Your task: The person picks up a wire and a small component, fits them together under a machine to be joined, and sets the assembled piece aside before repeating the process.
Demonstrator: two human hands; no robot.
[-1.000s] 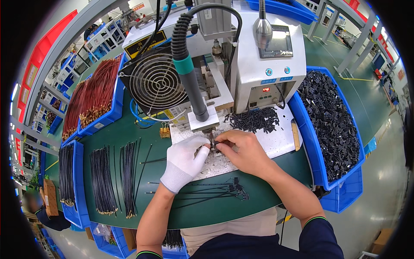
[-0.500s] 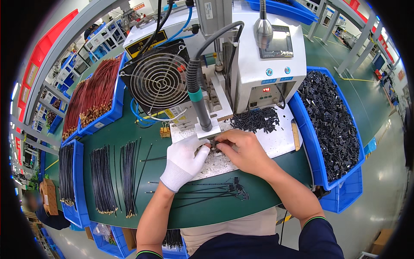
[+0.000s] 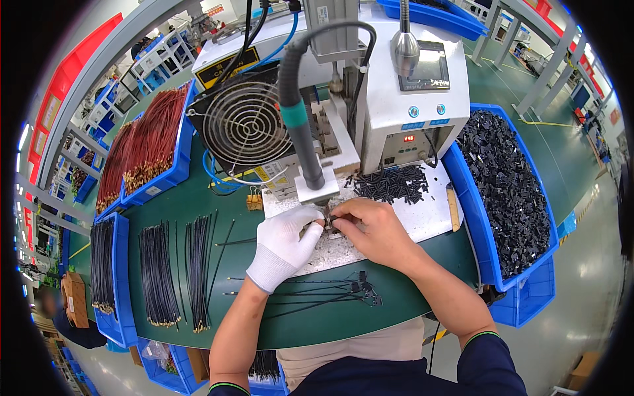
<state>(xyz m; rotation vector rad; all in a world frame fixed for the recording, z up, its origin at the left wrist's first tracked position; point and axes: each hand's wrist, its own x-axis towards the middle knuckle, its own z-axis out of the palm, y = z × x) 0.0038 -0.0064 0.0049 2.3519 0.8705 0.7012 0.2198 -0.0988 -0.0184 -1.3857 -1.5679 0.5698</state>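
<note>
My left hand (image 3: 285,244), in a white glove, is closed at the front of a bench machine (image 3: 413,105). A black cable (image 3: 238,242) runs out leftward from under it, so the glove seems closed on that cable. My bare right hand (image 3: 373,228) meets it from the right, thumb and forefinger pinched on a small dark piece (image 3: 332,220) that my fingers mostly cover. Just above both hands sits the machine's white block (image 3: 317,189) with a grey tube (image 3: 307,148). Below them, several black cables with black clip-like ends (image 3: 362,288) lie on the green table.
Small black sleeves (image 3: 393,183) are heaped on the white plate, beside a wooden-handled tool (image 3: 453,206). A blue bin (image 3: 492,264) of black parts stands right. Bundled black cables (image 3: 158,274) lie left, with a blue bin (image 3: 175,173) of red cables behind. A round fan guard (image 3: 247,123) faces me.
The machine's block and grey tube have risen a little, and the tube's upper part has shifted. Both hands stay almost in place, fingertips still together.
</note>
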